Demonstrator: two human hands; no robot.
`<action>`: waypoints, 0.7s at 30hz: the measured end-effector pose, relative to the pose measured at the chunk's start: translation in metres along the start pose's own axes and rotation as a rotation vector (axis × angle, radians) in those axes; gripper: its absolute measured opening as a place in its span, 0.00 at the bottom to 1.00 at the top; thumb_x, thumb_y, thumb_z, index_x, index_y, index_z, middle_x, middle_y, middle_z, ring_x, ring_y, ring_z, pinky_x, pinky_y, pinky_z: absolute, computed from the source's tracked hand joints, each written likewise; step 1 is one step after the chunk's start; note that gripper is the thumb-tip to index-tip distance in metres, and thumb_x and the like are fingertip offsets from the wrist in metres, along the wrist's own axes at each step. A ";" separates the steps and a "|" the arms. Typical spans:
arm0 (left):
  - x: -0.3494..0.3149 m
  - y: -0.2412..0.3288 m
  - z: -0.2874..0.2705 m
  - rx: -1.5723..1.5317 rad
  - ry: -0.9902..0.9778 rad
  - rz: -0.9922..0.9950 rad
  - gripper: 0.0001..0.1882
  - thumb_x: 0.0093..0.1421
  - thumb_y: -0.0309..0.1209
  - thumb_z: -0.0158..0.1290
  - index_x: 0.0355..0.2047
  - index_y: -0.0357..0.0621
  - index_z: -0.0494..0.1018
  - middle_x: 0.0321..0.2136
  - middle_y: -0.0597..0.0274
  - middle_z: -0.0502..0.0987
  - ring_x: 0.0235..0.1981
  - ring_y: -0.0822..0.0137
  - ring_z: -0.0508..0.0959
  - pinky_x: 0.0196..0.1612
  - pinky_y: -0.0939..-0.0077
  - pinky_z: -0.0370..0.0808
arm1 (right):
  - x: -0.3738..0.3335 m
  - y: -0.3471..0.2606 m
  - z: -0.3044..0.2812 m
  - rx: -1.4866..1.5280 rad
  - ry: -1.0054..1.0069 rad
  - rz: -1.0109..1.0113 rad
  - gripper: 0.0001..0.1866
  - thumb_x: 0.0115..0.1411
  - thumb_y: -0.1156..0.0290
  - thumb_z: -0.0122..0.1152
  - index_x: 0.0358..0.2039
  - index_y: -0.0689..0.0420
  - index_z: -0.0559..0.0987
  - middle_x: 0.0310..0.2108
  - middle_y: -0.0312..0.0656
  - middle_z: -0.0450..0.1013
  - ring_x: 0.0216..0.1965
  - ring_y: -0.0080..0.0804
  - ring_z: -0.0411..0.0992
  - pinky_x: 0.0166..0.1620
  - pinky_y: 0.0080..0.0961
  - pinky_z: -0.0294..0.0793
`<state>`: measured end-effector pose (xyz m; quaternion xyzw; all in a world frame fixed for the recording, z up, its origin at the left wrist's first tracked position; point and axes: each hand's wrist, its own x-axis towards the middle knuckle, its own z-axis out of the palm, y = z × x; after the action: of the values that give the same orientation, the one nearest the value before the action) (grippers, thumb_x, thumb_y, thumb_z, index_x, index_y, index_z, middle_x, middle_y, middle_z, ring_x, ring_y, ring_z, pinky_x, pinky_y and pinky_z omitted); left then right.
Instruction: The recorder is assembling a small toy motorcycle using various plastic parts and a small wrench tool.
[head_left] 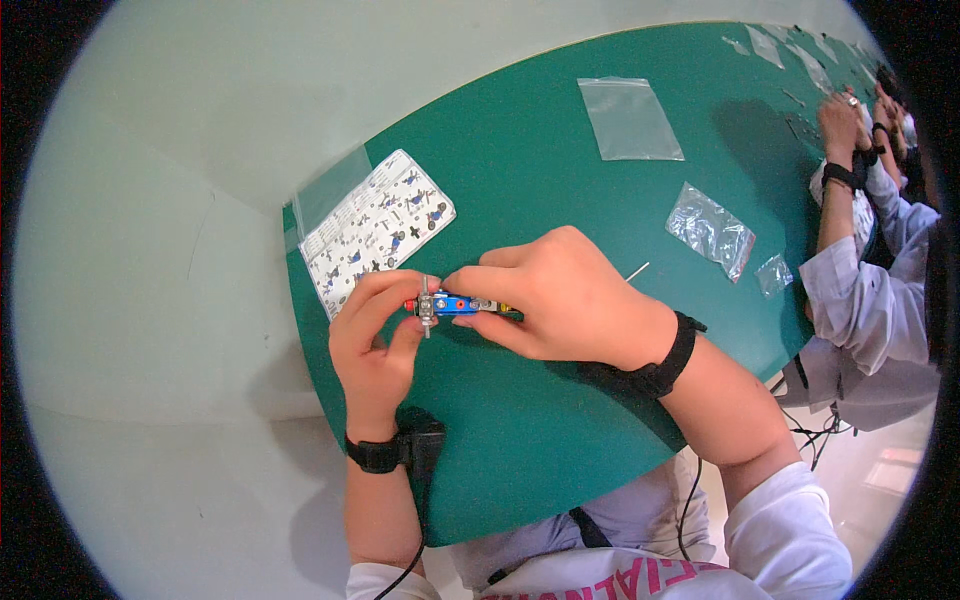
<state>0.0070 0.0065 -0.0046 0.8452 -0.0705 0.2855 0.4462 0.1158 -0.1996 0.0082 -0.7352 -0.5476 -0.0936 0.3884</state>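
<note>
Between my two hands is a small construction toy model (pixel 458 306) with a blue body, silver metal parts and a red piece at its left end. My left hand (pixel 372 345) pinches that left end, near a thin silver crossbar, with thumb and fingers. My right hand (pixel 575 300) grips the right end, where a bit of yellow shows; its fingers hide the rest. Just beyond my left hand lies a printed instruction sheet (pixel 385 228) with pictures of small blue vehicles. A thin pale rod (pixel 638 271) sticks out past the far side of my right hand.
On the green table (pixel 520 430) lie a flat clear zip bag (pixel 630 120), a crumpled clear bag (pixel 710 230) and a smaller bag (pixel 773 275). At the right, other people's hands (pixel 840 125) work among more bags and small parts. Cables hang from my wristbands.
</note>
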 end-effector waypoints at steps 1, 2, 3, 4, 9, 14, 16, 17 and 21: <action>0.001 -0.002 -0.002 -0.060 -0.036 -0.021 0.13 0.58 0.23 0.61 0.43 0.33 0.80 0.42 0.54 0.81 0.43 0.64 0.80 0.48 0.72 0.76 | 0.000 0.001 -0.001 -0.022 -0.015 -0.032 0.11 0.55 0.67 0.70 0.39 0.50 0.82 0.25 0.39 0.76 0.23 0.42 0.76 0.25 0.36 0.73; 0.002 -0.003 -0.004 -0.120 -0.072 -0.042 0.13 0.58 0.23 0.61 0.43 0.33 0.80 0.42 0.54 0.81 0.43 0.64 0.81 0.48 0.72 0.76 | 0.000 0.001 0.000 -0.021 -0.015 -0.031 0.11 0.55 0.67 0.70 0.39 0.50 0.82 0.25 0.39 0.76 0.23 0.42 0.76 0.25 0.36 0.73; 0.002 -0.002 -0.003 -0.121 -0.072 -0.042 0.13 0.58 0.23 0.61 0.43 0.33 0.80 0.42 0.54 0.81 0.43 0.64 0.81 0.48 0.72 0.76 | 0.000 0.001 0.000 -0.012 -0.008 -0.040 0.11 0.54 0.67 0.71 0.39 0.50 0.82 0.25 0.38 0.76 0.23 0.42 0.76 0.25 0.36 0.72; 0.002 -0.001 -0.004 -0.156 -0.085 -0.076 0.12 0.58 0.24 0.60 0.43 0.33 0.80 0.42 0.55 0.81 0.43 0.64 0.81 0.48 0.72 0.76 | 0.000 0.001 0.000 -0.004 -0.001 -0.049 0.12 0.54 0.67 0.71 0.39 0.49 0.82 0.25 0.38 0.76 0.23 0.42 0.76 0.25 0.35 0.72; 0.002 0.000 -0.003 -0.161 -0.073 -0.071 0.12 0.58 0.22 0.61 0.43 0.34 0.80 0.43 0.55 0.81 0.43 0.63 0.81 0.48 0.71 0.77 | 0.000 0.000 0.004 0.008 0.004 -0.021 0.11 0.55 0.67 0.71 0.39 0.51 0.81 0.26 0.39 0.78 0.24 0.43 0.77 0.25 0.36 0.73; 0.001 0.005 0.005 0.128 0.040 0.093 0.15 0.52 0.16 0.62 0.42 0.33 0.80 0.43 0.53 0.81 0.42 0.60 0.82 0.45 0.70 0.79 | -0.001 -0.003 0.006 0.034 0.037 0.052 0.11 0.56 0.66 0.71 0.39 0.52 0.81 0.28 0.40 0.79 0.25 0.43 0.77 0.25 0.36 0.73; 0.001 0.005 0.002 0.073 0.032 0.101 0.16 0.52 0.16 0.62 0.42 0.33 0.80 0.43 0.53 0.80 0.43 0.60 0.82 0.46 0.70 0.79 | 0.000 -0.003 0.003 0.062 0.052 0.023 0.09 0.58 0.63 0.67 0.34 0.51 0.77 0.23 0.42 0.74 0.26 0.49 0.76 0.27 0.44 0.74; 0.002 0.004 0.001 0.013 0.022 0.108 0.16 0.51 0.16 0.62 0.42 0.33 0.80 0.43 0.53 0.80 0.43 0.60 0.82 0.46 0.69 0.79 | 0.001 -0.004 0.002 0.063 0.053 0.020 0.09 0.58 0.63 0.67 0.34 0.51 0.77 0.23 0.42 0.74 0.26 0.49 0.76 0.27 0.44 0.74; 0.004 -0.002 -0.004 -0.024 -0.050 0.143 0.16 0.51 0.16 0.62 0.42 0.33 0.79 0.43 0.53 0.80 0.44 0.60 0.81 0.47 0.69 0.79 | 0.001 -0.001 -0.003 0.023 0.002 -0.032 0.09 0.57 0.63 0.68 0.36 0.50 0.78 0.23 0.41 0.74 0.26 0.48 0.76 0.27 0.42 0.74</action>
<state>0.0097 0.0113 -0.0024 0.8396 -0.1452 0.2945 0.4328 0.1163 -0.2009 0.0106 -0.7218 -0.5600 -0.0941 0.3957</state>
